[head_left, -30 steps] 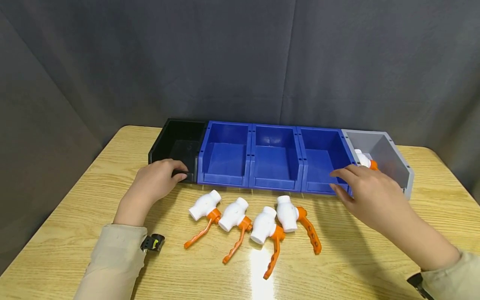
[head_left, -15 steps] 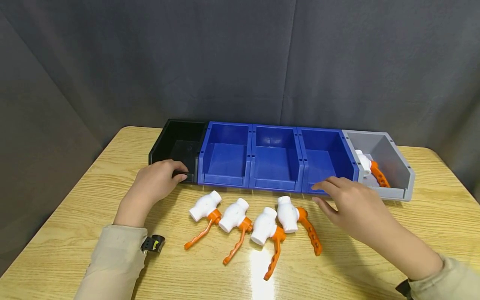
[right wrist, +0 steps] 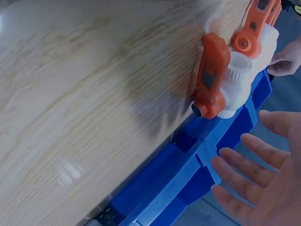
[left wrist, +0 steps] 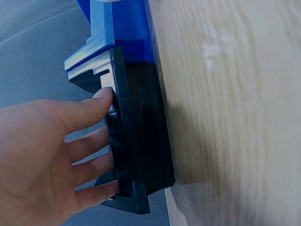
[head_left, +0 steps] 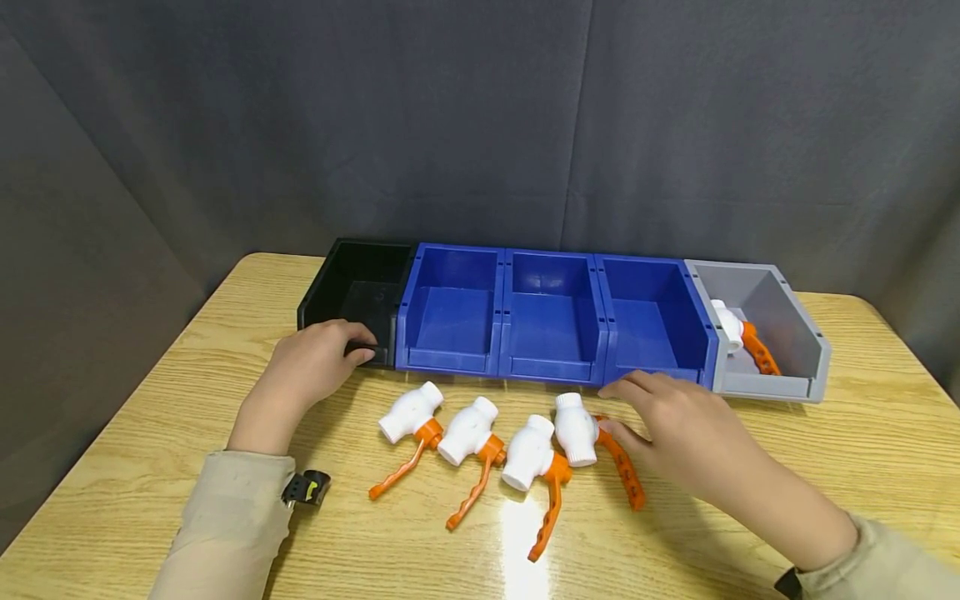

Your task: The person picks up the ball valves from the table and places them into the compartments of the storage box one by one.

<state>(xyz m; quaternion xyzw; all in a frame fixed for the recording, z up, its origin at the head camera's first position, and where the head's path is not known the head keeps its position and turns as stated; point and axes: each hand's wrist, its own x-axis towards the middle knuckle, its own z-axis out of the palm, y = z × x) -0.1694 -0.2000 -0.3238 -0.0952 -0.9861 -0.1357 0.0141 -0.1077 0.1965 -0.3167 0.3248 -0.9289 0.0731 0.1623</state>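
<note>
My left hand (head_left: 311, 360) grips the front lip of a black storage bin (head_left: 381, 354) at the left end of the row. In the left wrist view the thumb lies on the rim and the fingertips (left wrist: 107, 188) reach over it. My right hand (head_left: 686, 425) is open beside the rightmost white ball valve (head_left: 575, 433), its thumb overlapping the orange handle's upper end in the head view. The right wrist view shows spread, relaxed fingers (right wrist: 244, 176) holding nothing. Several more such valves, including a left one (head_left: 408, 412), lie on the table with handles toward me.
Three blue bins (head_left: 551, 367) stand side by side between the black bin and a grey bin (head_left: 810, 342). One orange-handled valve (head_left: 759, 348) lies inside the grey bin. A dark curtain (head_left: 465, 125) hangs behind the wooden table (head_left: 360, 550).
My right hand has moved left and down from in front of the grey bin to the rightmost valve, uncovering the valve in that bin. The left hand keeps its grip, unmoved.
</note>
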